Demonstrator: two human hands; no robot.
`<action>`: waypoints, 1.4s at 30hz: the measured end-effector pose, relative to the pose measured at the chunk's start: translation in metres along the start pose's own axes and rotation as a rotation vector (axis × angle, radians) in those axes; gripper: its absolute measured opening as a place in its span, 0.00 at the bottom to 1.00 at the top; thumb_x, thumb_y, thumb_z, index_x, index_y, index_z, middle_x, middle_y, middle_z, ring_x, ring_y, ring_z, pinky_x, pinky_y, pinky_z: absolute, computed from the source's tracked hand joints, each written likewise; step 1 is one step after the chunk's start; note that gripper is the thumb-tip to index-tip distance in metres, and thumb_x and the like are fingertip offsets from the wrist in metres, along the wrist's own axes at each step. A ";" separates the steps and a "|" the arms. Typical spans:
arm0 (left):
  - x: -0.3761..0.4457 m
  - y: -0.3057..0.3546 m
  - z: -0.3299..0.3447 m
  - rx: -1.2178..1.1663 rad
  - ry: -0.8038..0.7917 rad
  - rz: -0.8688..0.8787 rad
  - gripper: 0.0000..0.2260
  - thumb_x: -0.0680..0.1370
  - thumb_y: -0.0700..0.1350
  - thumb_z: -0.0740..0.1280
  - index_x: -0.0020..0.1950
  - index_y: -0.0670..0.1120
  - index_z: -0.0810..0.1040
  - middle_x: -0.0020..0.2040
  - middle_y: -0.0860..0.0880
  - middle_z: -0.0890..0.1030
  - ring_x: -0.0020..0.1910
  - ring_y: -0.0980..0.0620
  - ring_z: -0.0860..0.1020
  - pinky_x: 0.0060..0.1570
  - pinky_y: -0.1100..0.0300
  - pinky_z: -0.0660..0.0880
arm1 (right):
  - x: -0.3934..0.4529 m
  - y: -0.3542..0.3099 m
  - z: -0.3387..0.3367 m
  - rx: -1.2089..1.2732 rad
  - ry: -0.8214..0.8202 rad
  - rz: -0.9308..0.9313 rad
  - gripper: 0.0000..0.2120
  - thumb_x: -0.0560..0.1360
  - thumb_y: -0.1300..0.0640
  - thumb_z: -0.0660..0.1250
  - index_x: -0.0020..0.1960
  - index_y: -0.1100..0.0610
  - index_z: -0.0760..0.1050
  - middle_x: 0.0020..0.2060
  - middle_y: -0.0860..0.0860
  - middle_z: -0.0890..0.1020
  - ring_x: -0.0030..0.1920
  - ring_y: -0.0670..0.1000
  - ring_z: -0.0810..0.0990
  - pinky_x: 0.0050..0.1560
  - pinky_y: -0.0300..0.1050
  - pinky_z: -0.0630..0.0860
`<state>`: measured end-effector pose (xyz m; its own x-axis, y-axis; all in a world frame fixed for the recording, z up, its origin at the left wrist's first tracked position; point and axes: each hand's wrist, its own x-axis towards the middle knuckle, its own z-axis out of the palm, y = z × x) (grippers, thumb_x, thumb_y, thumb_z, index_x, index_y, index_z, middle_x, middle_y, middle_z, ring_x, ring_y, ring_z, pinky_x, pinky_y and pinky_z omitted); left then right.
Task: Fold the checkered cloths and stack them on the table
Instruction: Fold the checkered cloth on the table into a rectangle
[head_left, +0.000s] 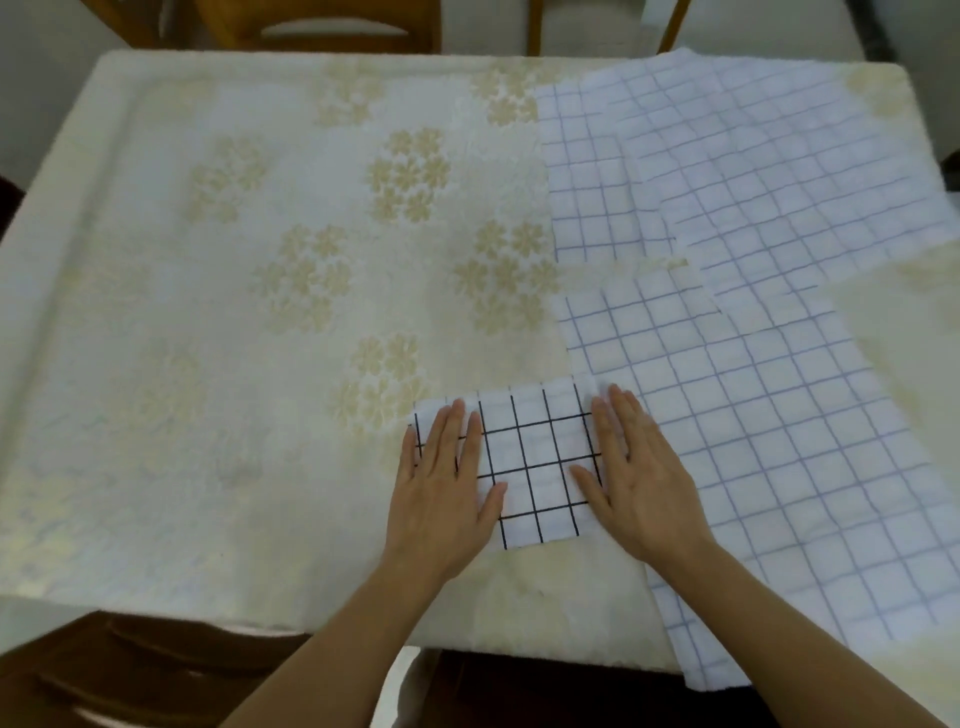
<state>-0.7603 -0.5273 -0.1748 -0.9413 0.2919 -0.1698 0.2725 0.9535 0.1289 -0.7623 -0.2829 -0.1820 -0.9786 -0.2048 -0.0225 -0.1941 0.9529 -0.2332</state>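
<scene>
Two flat hands, left hand, right hand, pressing folded black-checked cloth

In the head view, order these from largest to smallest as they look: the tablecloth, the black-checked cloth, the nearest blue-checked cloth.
1. Tablecloth
2. Nearest blue-checked cloth, spread open
3. Black-checked cloth, folded under both hands
</scene>
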 end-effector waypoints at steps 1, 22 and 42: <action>0.004 -0.002 -0.005 0.002 -0.002 0.083 0.31 0.83 0.59 0.50 0.81 0.43 0.54 0.81 0.43 0.54 0.81 0.46 0.51 0.77 0.42 0.55 | -0.009 -0.002 -0.004 0.009 0.033 0.054 0.35 0.82 0.43 0.58 0.81 0.62 0.53 0.79 0.60 0.57 0.80 0.57 0.56 0.75 0.57 0.65; 0.153 0.062 -0.023 0.174 -0.011 1.258 0.14 0.74 0.39 0.63 0.59 0.43 0.78 0.57 0.45 0.78 0.57 0.45 0.75 0.69 0.49 0.66 | -0.036 -0.052 0.030 0.118 0.287 0.674 0.19 0.80 0.51 0.61 0.66 0.60 0.77 0.66 0.61 0.77 0.68 0.61 0.74 0.67 0.57 0.73; 0.178 0.081 -0.044 0.183 -0.212 1.275 0.14 0.69 0.37 0.72 0.53 0.45 0.79 0.47 0.48 0.78 0.42 0.48 0.76 0.39 0.55 0.77 | -0.013 -0.029 0.009 0.244 0.457 0.667 0.07 0.78 0.59 0.61 0.49 0.57 0.78 0.47 0.52 0.80 0.50 0.53 0.77 0.53 0.47 0.75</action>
<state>-0.9150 -0.4016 -0.1521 0.0437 0.9828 -0.1795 0.9833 -0.0105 0.1817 -0.7437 -0.3098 -0.1841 -0.8245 0.5447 0.1534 0.4038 0.7562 -0.5150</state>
